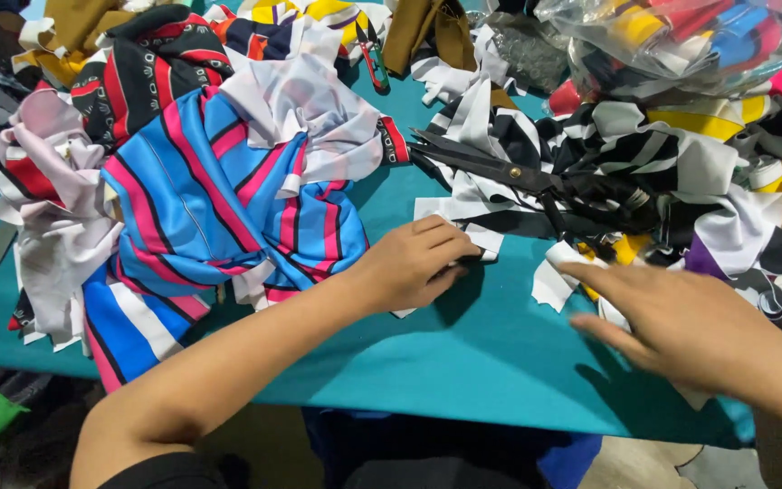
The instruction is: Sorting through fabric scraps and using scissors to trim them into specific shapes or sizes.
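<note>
- Your left grip is curled shut, knuckles down on a white fabric scrap on the teal worktop.
- Your right grip lies open, empty.
- Black scissors lie just beyond the left, blades pointing left.

Smooth striped cloth scraps, matt black metal scissors, teal cloth tabletop

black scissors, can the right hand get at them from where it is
Probably yes. The black scissors lie uncovered on top of the black-and-white fabric scraps, just beyond the right hand, which is open with fingers spread. Only loose scraps lie between.
</note>
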